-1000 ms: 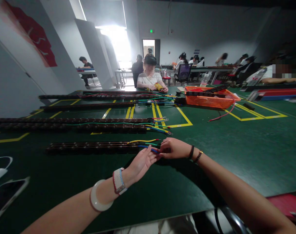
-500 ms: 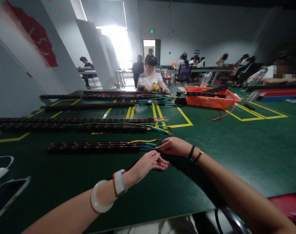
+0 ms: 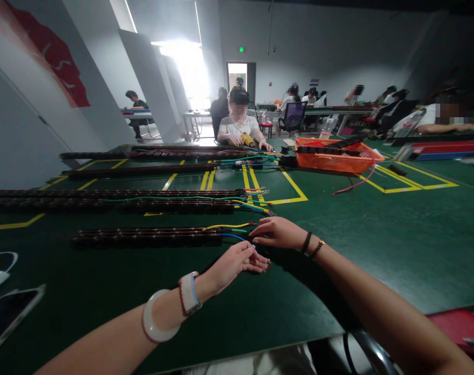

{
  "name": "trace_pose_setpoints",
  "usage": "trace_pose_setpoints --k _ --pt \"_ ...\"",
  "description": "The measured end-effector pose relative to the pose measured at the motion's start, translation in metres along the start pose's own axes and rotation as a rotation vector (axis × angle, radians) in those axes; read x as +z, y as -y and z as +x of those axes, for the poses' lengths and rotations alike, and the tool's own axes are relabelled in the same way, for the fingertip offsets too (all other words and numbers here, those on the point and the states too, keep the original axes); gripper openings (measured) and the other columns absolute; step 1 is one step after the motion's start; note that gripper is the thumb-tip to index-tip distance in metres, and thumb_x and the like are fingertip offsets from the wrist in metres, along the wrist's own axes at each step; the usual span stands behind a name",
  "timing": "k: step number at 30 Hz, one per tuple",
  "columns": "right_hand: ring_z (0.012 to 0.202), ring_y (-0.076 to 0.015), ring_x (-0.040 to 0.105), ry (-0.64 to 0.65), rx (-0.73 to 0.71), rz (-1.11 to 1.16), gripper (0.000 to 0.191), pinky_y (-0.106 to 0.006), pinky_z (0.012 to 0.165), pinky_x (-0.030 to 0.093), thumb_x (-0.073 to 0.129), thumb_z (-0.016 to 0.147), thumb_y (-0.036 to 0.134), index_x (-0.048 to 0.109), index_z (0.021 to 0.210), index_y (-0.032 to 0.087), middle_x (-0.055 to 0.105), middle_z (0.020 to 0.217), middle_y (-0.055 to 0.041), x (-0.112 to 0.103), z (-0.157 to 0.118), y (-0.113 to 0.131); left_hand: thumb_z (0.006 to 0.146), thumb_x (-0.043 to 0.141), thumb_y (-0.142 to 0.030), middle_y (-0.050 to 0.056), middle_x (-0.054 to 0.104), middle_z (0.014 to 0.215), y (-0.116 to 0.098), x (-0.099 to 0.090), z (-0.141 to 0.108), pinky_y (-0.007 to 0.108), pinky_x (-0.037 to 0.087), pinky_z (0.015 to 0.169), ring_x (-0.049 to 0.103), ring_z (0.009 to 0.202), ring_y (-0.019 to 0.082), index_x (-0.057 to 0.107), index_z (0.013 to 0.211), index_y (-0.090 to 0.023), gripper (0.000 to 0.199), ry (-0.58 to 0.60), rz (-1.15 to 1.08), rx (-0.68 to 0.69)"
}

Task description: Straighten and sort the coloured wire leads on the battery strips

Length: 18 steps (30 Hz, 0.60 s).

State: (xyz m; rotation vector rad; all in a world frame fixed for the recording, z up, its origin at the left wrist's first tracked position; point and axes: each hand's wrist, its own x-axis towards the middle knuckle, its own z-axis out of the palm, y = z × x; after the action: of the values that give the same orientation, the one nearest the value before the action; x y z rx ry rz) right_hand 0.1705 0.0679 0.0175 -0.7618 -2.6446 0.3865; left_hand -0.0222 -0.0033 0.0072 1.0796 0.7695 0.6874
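A dark cable-chain length (image 3: 143,237) lies crosswise before me, with yellow (image 3: 229,226), green (image 3: 240,231) and blue wires (image 3: 233,237) out of its right end. My left hand (image 3: 237,263) pinches the blue wire's end between thumb and index finger, palm turned up, the other fingers stretched out. My right hand (image 3: 278,232) is just above and beyond it, index finger and thumb slightly apart close to the same wire end. Whether it touches the wire is hard to see. The blue wire's very tip is hidden by my fingers.
Longer cable chains (image 3: 115,203) with wires lie farther back on the green table (image 3: 358,245), marked with yellow tape (image 3: 287,200). An orange basket (image 3: 334,162) holds dark chain pieces. Across the table a person (image 3: 239,127) handles a yellow tool (image 3: 248,139). Dark-screened devices lie at left.
My right hand's index finger and thumb have parted slightly by the blue wire's end. My left hand keeps its pinch, and the whole view has shifted a little.
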Motion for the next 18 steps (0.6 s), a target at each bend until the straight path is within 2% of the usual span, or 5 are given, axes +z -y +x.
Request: trace_pose_setpoints --k 5,8,11,13,18 --pt "0.071 -0.0122 0.057 -0.200 0.207 0.076 0.023 -0.024 0.067 0.045 0.053 0.090 0.031 0.067 0.103 0.018 0.061 0.088 -0.0059 0.002 0.000 -0.007 0.084 0.055 -0.039 0.016 0.067 0.093 -0.002 0.001 -0.001 0.037 0.048 0.079 0.065 0.086 0.024 0.053 0.079 -0.013 0.026 0.005 -0.002 -0.001" --pt "0.083 -0.0151 0.058 -0.255 0.235 0.093 0.027 -0.029 0.077 0.047 0.056 0.088 0.034 0.064 0.109 0.018 0.059 0.098 -0.0080 0.010 0.001 -0.011 0.083 0.056 -0.041 0.015 0.067 0.092 -0.001 0.000 -0.002 0.035 0.049 0.074 0.065 0.082 0.023 0.054 0.078 -0.013 0.028 0.019 0.003 0.002" --pt "0.107 -0.0208 0.051 -0.253 0.200 0.076 0.045 -0.037 0.094 0.041 0.063 0.083 0.041 0.056 0.121 0.020 0.055 0.116 -0.0103 0.020 0.003 -0.010 0.084 0.054 -0.043 0.015 0.068 0.088 0.000 0.000 -0.001 0.032 0.048 0.069 0.065 0.075 0.021 0.057 0.080 -0.012 0.031 0.038 0.031 -0.007" --pt "0.114 -0.0234 0.047 -0.228 0.190 0.041 0.055 -0.042 0.099 0.036 0.066 0.079 0.044 0.052 0.127 0.020 0.053 0.122 -0.0108 0.026 0.006 -0.008 0.085 0.052 -0.043 0.015 0.068 0.087 0.000 0.000 -0.001 0.031 0.048 0.067 0.065 0.073 0.020 0.059 0.080 -0.011 0.033 0.048 0.050 -0.015" --pt "0.106 -0.0224 0.049 -0.180 0.191 -0.015 0.058 -0.042 0.097 0.034 0.069 0.076 0.042 0.052 0.127 0.020 0.058 0.112 -0.0091 0.036 0.012 -0.005 0.084 0.053 -0.040 0.013 0.067 0.086 -0.002 0.002 -0.002 0.029 0.048 0.066 0.064 0.073 0.019 0.060 0.081 -0.011 0.030 0.050 0.054 -0.007"
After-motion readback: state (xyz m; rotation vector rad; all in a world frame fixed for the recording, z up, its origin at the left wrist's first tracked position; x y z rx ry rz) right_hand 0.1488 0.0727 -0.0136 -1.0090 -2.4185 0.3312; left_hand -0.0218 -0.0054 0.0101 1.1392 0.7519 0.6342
